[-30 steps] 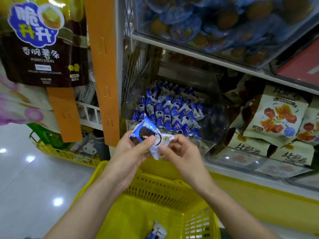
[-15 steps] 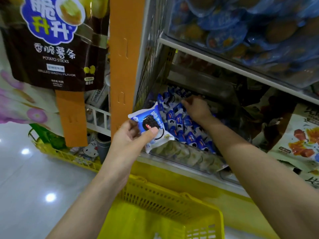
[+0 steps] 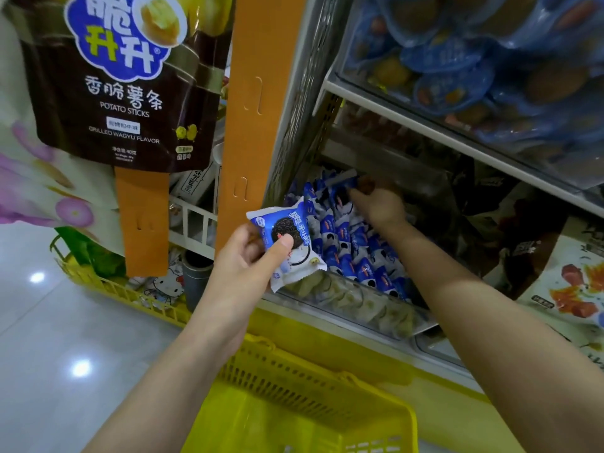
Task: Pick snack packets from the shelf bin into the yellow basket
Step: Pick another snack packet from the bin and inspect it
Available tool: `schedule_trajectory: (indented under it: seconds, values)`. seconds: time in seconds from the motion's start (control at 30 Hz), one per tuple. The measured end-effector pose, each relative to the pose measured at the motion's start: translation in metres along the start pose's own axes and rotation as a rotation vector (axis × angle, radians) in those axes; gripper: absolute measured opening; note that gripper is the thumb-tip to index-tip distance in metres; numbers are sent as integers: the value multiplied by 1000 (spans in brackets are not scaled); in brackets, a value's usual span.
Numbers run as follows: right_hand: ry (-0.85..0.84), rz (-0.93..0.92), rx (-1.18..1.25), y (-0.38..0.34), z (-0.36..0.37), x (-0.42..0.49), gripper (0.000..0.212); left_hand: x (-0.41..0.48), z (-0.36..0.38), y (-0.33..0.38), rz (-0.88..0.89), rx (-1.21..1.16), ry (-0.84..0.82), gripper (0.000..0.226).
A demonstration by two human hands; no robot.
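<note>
My left hand (image 3: pixel 243 259) pinches a blue-and-white cookie snack packet (image 3: pixel 287 238) between thumb and fingers, in front of the shelf bin. The clear shelf bin (image 3: pixel 359 302) holds several matching blue packets (image 3: pixel 353 246). My right hand (image 3: pixel 379 201) reaches deep into the bin, its fingers curled over a packet at the back of the pile; the fingertips are partly hidden. The yellow basket (image 3: pixel 304 403) sits below both arms at the bottom of the view.
An orange upright post (image 3: pixel 258 103) stands left of the bin. A dark potato-stick bag (image 3: pixel 121 83) hangs at upper left. Blue cup snacks (image 3: pixel 474 60) fill the shelf above. Orange-printed bags (image 3: pixel 575 282) lie right. A second yellow basket (image 3: pixel 108 286) stands on the floor.
My right hand let go of the packet in my left hand and reached into the bin, then further back. My left hand kept the packet and rose slightly.
</note>
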State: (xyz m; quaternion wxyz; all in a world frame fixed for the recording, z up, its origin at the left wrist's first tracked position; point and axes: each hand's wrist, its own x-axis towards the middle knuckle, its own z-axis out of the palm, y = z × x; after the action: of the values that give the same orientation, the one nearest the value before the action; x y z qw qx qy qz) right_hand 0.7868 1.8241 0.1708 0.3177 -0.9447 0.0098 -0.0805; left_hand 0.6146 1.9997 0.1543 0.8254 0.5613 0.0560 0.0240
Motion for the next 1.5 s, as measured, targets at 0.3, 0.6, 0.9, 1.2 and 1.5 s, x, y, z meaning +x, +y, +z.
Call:
schedule_trajectory:
  seconds: [0.3,0.6,0.9,1.2,1.5]
  values:
    - [-77,-71,603,-46,-51,-96,4,-6,5,-6,-105,-107,-8,28]
    - [-179,2,691,-54,-60,-143,7,-25,9,-17,-162,-143,-54,49]
    - [-312,-51,626,-46,-39,-160,8,-30,14,-7,-171,-207,-202,66]
    - [-342,-187,547,-41,-30,-158,15,-29,12,-10,-2,94,-74,46]
    - [-444,-11,536,-35,-26,-146,33,-23,5,-5,23,88,-69,50]
